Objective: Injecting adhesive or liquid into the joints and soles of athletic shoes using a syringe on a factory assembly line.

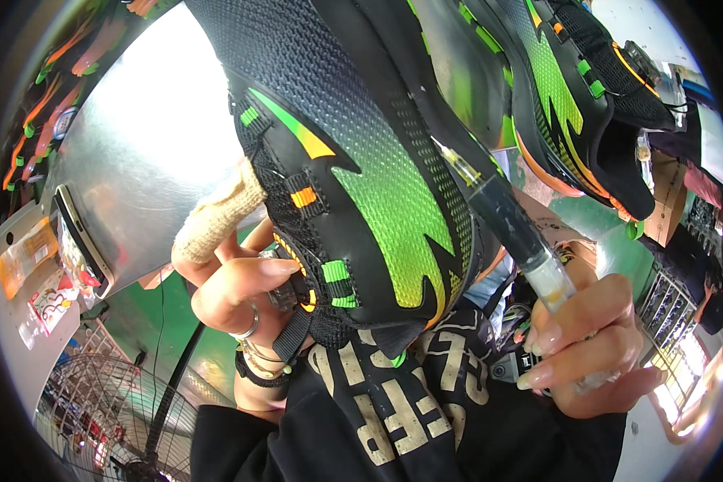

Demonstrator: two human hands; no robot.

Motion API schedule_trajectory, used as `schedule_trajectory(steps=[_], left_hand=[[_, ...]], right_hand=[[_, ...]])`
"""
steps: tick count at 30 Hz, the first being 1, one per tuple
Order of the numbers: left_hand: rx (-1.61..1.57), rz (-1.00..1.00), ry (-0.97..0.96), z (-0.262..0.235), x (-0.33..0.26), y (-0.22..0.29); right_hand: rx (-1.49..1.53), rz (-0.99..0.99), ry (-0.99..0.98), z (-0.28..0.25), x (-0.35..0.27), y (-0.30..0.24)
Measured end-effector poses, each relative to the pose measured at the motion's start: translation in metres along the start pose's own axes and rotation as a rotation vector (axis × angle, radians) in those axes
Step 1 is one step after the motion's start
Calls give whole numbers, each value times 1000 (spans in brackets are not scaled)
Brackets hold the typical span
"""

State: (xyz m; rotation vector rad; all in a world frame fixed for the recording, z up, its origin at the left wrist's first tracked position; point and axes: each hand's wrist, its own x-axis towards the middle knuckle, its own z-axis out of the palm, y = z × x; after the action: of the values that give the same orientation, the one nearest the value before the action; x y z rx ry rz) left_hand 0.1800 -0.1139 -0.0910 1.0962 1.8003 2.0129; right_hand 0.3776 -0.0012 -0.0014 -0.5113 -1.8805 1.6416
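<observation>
A black sneaker (321,60) with a green-to-yellow textured side and lightning-like shapes fills the middle of the view. My left hand (237,293) grips it by the laces and collar side, fingers closed; a beige fabric cot covers one finger. Green and orange lace loops show beside those fingers. In my right hand (590,353) is a syringe (506,221) of dark liquid, held by its clear rear end. Its thin needle points up and left at the sneaker's sole edge; I cannot tell whether the tip touches.
A second, similar sneaker (566,96) is at the upper right. Behind the held shoe lies a shiny metal tabletop (128,185), with a phone (82,241) and small packets (28,257) at its left. A caged fan (108,410) stands lower left. More colourful shoes (56,104) line the upper left.
</observation>
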Motion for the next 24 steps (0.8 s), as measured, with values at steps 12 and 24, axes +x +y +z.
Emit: schedule_trajectory(steps=[12,24], left_hand=[[130,142,-101,6,-1,-4],[308,237,-346,-14,13,12]], right_hand=[[-138,81,17,-12,-20,-26],[-262,-163,219,-30,-62,-40]])
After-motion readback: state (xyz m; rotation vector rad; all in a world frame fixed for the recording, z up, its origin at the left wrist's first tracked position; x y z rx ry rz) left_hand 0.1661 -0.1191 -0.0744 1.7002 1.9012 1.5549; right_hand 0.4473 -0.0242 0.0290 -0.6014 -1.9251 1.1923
